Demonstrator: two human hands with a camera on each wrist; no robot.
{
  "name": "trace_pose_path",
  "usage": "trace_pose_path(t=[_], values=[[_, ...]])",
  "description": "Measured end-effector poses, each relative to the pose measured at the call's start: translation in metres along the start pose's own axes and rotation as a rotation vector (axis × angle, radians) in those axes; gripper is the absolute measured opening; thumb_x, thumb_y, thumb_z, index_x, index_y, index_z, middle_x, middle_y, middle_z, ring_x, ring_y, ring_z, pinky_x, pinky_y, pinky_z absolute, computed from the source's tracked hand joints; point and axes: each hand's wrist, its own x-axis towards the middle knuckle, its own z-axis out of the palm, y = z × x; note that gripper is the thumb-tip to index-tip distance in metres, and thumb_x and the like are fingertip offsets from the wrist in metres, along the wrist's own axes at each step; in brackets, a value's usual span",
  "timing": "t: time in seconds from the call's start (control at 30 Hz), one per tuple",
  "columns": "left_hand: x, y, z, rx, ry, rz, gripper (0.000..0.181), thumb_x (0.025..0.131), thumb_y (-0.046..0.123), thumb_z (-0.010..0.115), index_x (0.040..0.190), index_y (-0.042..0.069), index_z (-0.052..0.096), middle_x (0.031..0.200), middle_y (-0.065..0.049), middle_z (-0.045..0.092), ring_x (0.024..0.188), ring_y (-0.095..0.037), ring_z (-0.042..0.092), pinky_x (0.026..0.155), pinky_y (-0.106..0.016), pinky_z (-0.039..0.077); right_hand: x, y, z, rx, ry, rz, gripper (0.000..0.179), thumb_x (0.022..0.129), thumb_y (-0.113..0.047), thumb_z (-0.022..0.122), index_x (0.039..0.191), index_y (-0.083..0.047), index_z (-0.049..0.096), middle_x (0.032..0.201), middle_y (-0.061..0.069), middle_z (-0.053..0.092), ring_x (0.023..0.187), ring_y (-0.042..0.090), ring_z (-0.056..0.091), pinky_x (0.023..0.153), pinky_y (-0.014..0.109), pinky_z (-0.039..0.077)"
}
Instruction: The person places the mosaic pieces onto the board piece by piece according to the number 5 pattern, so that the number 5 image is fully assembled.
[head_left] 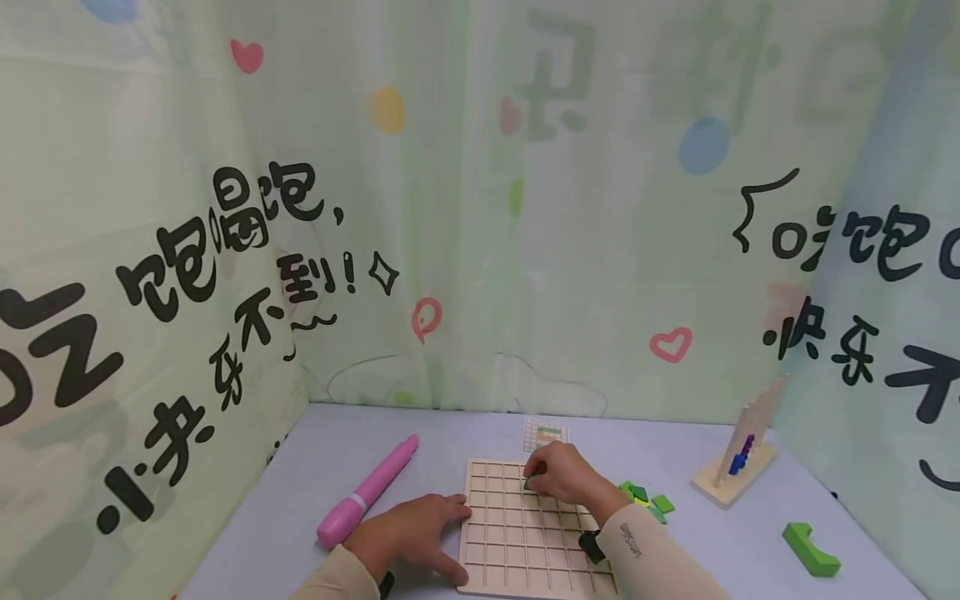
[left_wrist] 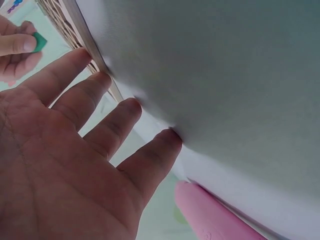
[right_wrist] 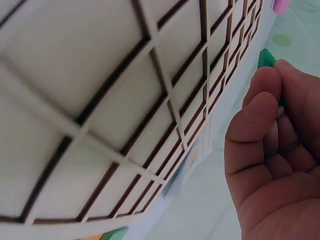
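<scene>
A pale wooden grid board (head_left: 498, 533) lies on the table in front of me, divided into square cells by raised ridges. My left hand (head_left: 412, 533) is spread along its left side, thumb by the near corner. The left wrist view shows that hand's straight fingers (left_wrist: 120, 125), some touching the board's edge and the others on the tabletop. Over the board's far part, my right hand (head_left: 566, 475) pinches a small green tile (right_wrist: 266, 58) between thumb and fingers. The tile's corner sticks out past the fingertips.
Green and yellow tiles (head_left: 663, 503) lie right of the board. A printed grid card (head_left: 545, 433) is behind it. Left lies a long pink bat-shaped object (head_left: 367, 492). Farther right are a wooden stand (head_left: 723, 493) with blue and purple pieces and a curved green block (head_left: 812, 550). Printed curtains surround the table.
</scene>
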Motion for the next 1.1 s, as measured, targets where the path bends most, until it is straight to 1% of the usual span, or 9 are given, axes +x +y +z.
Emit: trace_pose_path(t=[0.1,0.2,0.37,0.5,0.7,0.83,0.9,0.97,1.1], values=[[0.002,-0.001,0.000,0.007,-0.007,-0.005,0.087,0.072,0.059,0.087,0.148,0.027,0.058,0.159,0.005,0.050,0.144,-0.022,0.048,0.118,-0.043,0.043,0.007,-0.001,0.004,-0.013,0.005,-0.007,0.006,0.092,0.000,0.073,0.092,-0.005,0.076,0.083,-0.001,0.071,0.075,0.012,0.062,0.068,0.032,0.054],[0.004,-0.001,0.002,0.013,-0.015,-0.008,0.088,0.073,0.062,0.086,0.148,0.028,0.057,0.160,0.006,0.049,0.144,-0.021,0.048,0.118,-0.042,0.043,0.013,-0.002,0.011,-0.021,0.015,0.009,0.009,0.092,0.001,0.072,0.093,-0.005,0.077,0.085,0.000,0.072,0.078,0.013,0.062,0.071,0.034,0.056],[0.006,-0.001,0.003,0.009,-0.020,-0.023,0.087,0.073,0.062,0.086,0.148,0.029,0.057,0.160,0.007,0.048,0.144,-0.020,0.048,0.117,-0.043,0.043,0.019,-0.003,0.021,0.020,0.001,0.062,0.014,0.094,0.004,0.068,0.090,-0.005,0.078,0.080,0.001,0.070,0.071,0.012,0.060,0.065,0.030,0.053],[0.006,0.000,0.002,-0.001,-0.030,-0.042,0.086,0.074,0.061,0.086,0.148,0.030,0.057,0.160,0.008,0.048,0.145,-0.020,0.047,0.118,-0.045,0.043,0.023,-0.005,0.025,0.016,-0.004,0.077,0.015,0.094,0.006,0.067,0.090,-0.005,0.077,0.081,0.003,0.071,0.072,0.013,0.059,0.068,0.032,0.054],[0.005,-0.002,0.001,0.007,-0.028,-0.031,0.086,0.074,0.061,0.086,0.148,0.029,0.057,0.160,0.007,0.048,0.145,-0.020,0.047,0.118,-0.044,0.042,0.029,-0.008,0.028,-0.058,0.000,0.066,0.018,0.092,0.007,0.068,0.087,-0.007,0.079,0.089,0.003,0.075,0.086,0.015,0.064,0.081,0.040,0.059],[0.005,-0.002,0.001,-0.001,-0.035,-0.040,0.086,0.074,0.061,0.086,0.148,0.030,0.057,0.160,0.008,0.048,0.146,-0.021,0.046,0.119,-0.045,0.042,0.032,-0.013,0.030,-0.119,0.014,0.045,0.021,0.091,0.008,0.068,0.084,-0.008,0.080,0.088,0.004,0.077,0.090,0.020,0.070,0.081,0.041,0.061],[0.006,-0.002,0.001,-0.004,-0.039,-0.049,0.085,0.074,0.062,0.086,0.148,0.031,0.057,0.160,0.009,0.047,0.146,-0.021,0.046,0.119,-0.045,0.042,0.032,-0.016,0.031,-0.157,0.018,0.036,0.023,0.091,0.008,0.066,0.084,-0.008,0.080,0.087,0.003,0.076,0.088,0.021,0.070,0.079,0.040,0.061],[0.007,-0.002,0.001,-0.006,-0.042,-0.054,0.085,0.074,0.062,0.086,0.148,0.032,0.056,0.160,0.009,0.047,0.146,-0.021,0.046,0.119,-0.046,0.041,0.033,-0.018,0.032,-0.192,0.018,0.035,0.022,0.091,0.008,0.065,0.082,-0.008,0.078,0.082,0.003,0.073,0.083,0.020,0.068,0.075,0.038,0.060],[0.007,-0.003,0.001,-0.015,-0.041,-0.050,0.085,0.074,0.061,0.086,0.148,0.032,0.057,0.160,0.009,0.047,0.146,-0.022,0.046,0.119,-0.046,0.041,0.036,-0.020,0.034,-0.243,0.015,0.064,0.022,0.089,0.009,0.066,0.077,-0.009,0.073,0.076,0.001,0.067,0.074,0.015,0.060,0.071,0.035,0.057]])
